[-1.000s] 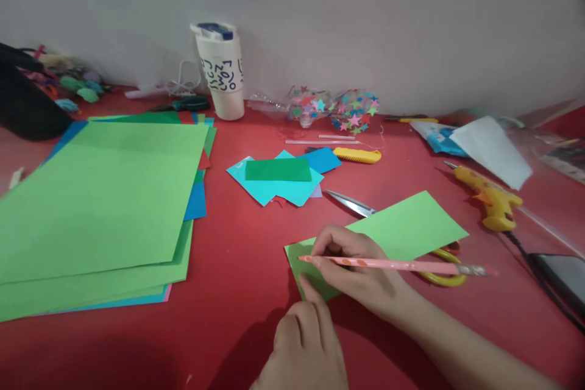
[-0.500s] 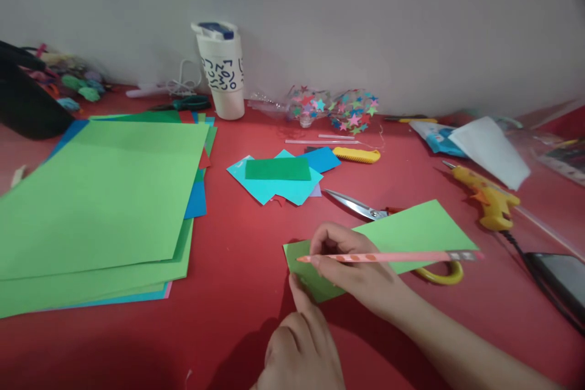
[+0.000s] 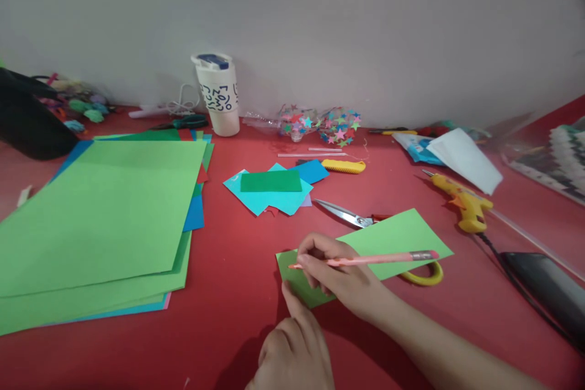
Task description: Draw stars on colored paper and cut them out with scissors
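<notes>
A pink pencil (image 3: 379, 259) is pinched in my right hand (image 3: 336, 268), its point at the left part of a light green paper strip (image 3: 397, 234). The eraser end points right. My left hand (image 3: 295, 347) lies just below, its index finger stretched out to the strip's lower left edge and its other fingers curled, holding nothing. Partly under the strip are scissors (image 3: 342, 213), with silver blades showing to the left and a yellow handle loop below. Behind the hands, a dark green paper rectangle (image 3: 271, 181) rests on turquoise paper pieces (image 3: 260, 202).
Large green sheets (image 3: 105, 213) are stacked on the left of the red table (image 3: 228, 341). Farther back are a white tumbler (image 3: 219, 94), star confetti packs (image 3: 338, 125) and a yellow cutter (image 3: 345, 166). A yellow glue gun (image 3: 461, 201) and its cord lie right, beside a dark phone-like object (image 3: 543, 286).
The whole view has shifted, putting the table items slightly lower, those on the right also farther left. The pencil remains in my right hand, and my left index finger stays at the strip's edge.
</notes>
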A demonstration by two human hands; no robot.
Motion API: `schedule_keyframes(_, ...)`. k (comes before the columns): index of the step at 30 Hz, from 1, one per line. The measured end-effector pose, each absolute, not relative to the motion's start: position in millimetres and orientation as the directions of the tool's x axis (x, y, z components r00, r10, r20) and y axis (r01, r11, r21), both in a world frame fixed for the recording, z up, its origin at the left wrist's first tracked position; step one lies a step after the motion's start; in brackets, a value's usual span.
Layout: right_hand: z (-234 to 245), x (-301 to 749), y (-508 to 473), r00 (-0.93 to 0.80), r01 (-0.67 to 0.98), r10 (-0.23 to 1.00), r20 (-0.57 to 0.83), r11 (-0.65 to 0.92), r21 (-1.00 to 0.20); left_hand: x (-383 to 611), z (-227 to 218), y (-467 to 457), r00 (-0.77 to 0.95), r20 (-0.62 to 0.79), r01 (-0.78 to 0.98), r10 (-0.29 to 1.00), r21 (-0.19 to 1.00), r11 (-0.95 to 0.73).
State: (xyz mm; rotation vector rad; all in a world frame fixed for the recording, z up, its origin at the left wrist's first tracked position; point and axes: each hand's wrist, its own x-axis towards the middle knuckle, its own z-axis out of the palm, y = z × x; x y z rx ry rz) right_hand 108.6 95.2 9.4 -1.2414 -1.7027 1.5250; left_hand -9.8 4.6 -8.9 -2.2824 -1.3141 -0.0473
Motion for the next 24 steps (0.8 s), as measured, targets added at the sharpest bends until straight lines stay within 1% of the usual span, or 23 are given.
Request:
schedule_keyframes(2, 9, 108, 96, -0.432, 0.26, 0.881, -0.194, -0.084, -0.962, -12, -8, 7, 0.572, 0.317, 0.789, 0.757, -0.465, -0.402)
schedule_keyframes(4, 9, 107, 97, -0.417, 0.255, 0.886, -0.202, -0.099, -0.962, -14, -9, 10, 0.609, 0.327, 0.759, 0.722, -0.505, -0.411)
schedule_keyframes(8, 7, 106, 96, -0.386, 0.274, 0.902, -0.196, -0.091, -0.958, -18, -10, 11, 0.633, 0.327, 0.735, 0.702, -0.537, -0.414)
schedule_keyframes(12, 8, 106, 97, -0.405, 0.293, 0.89, -0.208, -0.089, -0.952, -18, -11, 11, 0.632, 0.317, 0.73, 0.707, -0.549, -0.406)
schedule_keyframes(16, 9, 107, 98, -0.427, 0.238, 0.875, -0.227, -0.133, -0.962, -15, -12, 10, 0.633, 0.291, 0.718, 0.718, -0.568, -0.403)
schedule_keyframes(21, 8, 109, 98, -0.414, 0.188, 0.883, -0.223, -0.157, -0.97, -3, -17, 7, 0.566, 0.265, 0.734, 0.781, -0.594, -0.33)
schedule_keyframes(24, 9, 110, 98, -0.415, 0.182, 0.883, -0.22, -0.157, -0.971, 0, -20, 5, 0.546, 0.275, 0.729, 0.791, -0.621, -0.287)
